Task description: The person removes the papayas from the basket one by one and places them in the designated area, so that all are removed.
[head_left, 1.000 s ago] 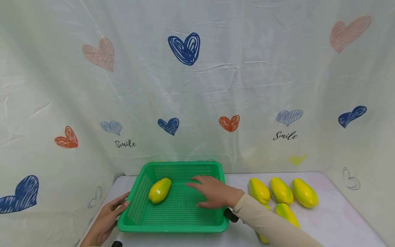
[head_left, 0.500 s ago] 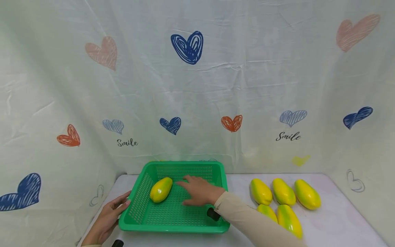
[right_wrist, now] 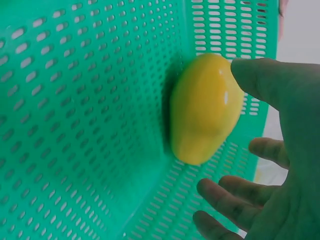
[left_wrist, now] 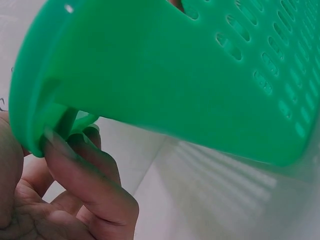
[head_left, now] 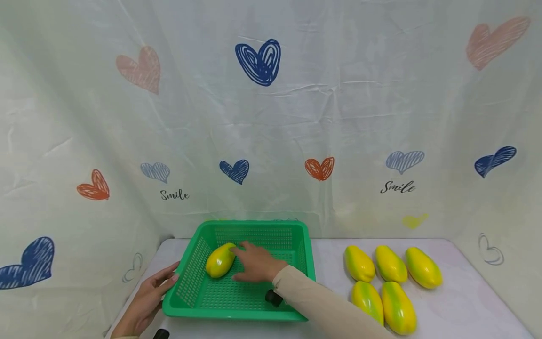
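A green plastic basket (head_left: pixel 237 314) with slotted walls sits on the table. My left hand (head_left: pixel 147 295) grips its left rim; the left wrist view has the fingers (left_wrist: pixel 90 185) curled under the rim's edge. Inside, toward the left, lies one yellow-green papaya (head_left: pixel 219 262). My right hand (head_left: pixel 258 264) reaches over the basket with spread fingers, its fingertips right at the papaya's upper right side. In the right wrist view the thumb overlaps the edge of the papaya (right_wrist: pixel 205 110), and the other fingers point past its end without curling round it.
Several more papayas (head_left: pixel 390 263) lie in two rows on the white table (head_left: pixel 466 301), right of the basket. A white curtain (head_left: pixel 271 122) printed with hearts hangs close behind the table and along the sides.
My right hand has moved left across the basket toward the papaya, and the forearm now covers less of the papayas on the table. The left hand stays at the rim.
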`<action>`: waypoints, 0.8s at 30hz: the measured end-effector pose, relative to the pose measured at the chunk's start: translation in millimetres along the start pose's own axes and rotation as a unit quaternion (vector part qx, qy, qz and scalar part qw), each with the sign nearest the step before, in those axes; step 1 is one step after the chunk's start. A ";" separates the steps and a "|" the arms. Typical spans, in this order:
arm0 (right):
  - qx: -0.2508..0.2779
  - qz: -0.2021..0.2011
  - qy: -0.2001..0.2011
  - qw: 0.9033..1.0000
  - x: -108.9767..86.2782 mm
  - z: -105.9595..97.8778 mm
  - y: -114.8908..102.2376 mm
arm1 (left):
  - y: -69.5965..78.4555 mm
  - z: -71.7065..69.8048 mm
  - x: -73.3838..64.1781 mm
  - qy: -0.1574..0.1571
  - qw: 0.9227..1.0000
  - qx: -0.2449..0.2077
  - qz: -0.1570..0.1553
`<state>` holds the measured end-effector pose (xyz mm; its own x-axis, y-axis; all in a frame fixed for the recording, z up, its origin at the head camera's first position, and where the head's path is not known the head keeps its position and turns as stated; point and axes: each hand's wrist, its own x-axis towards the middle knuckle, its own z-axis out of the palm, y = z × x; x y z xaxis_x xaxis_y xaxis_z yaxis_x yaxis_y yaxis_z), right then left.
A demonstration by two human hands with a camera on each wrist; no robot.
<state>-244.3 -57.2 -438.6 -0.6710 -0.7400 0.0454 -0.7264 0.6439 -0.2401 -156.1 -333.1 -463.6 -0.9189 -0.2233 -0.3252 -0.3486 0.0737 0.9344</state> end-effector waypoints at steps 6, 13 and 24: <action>0.005 0.007 -0.006 1.000 11.7 7.9 -5.0 | 1.0 -0.7 -0.2 -0.004 1.000 -0.001 -0.001; 0.042 0.026 -0.005 0.999 22.9 11.4 -12.2 | 0.6 0.9 -1.0 -0.003 1.000 0.002 0.005; 0.050 0.045 -0.019 0.998 34.7 17.3 -17.9 | 0.6 1.3 -0.8 0.006 1.000 -0.004 -0.003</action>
<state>-252.0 -97.7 -449.5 -0.7249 -0.6887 -0.0162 -0.6445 0.6863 -0.3370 -155.8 -331.7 -463.0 -0.9142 -0.2355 -0.3299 -0.3536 0.0652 0.9331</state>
